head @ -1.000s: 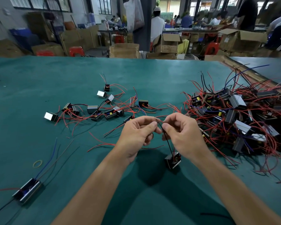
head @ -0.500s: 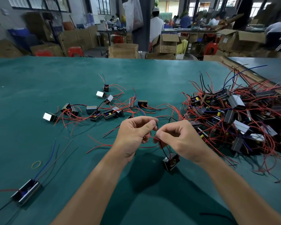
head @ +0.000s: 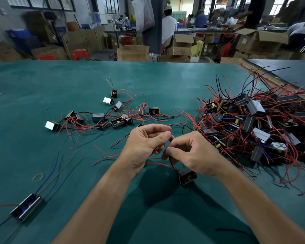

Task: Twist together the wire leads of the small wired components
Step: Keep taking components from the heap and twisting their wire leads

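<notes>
Right grip [head: 192, 154] has dropped and rolled in toward the left grip [head: 146, 143] since a second ago. The component [head: 187, 176] is still just under the right wrist, on or barely off the surface [head: 42, 138], can't tell which. Both grips are closed, pinching the thin leads [head: 173, 163] where thumbs and fingertips meet. Leads look light, springy and slick, so best pinched near the ends and the body left alone. Beyond are scattered units [head: 102, 118], and far right the tangled heap [head: 253, 124].
</notes>
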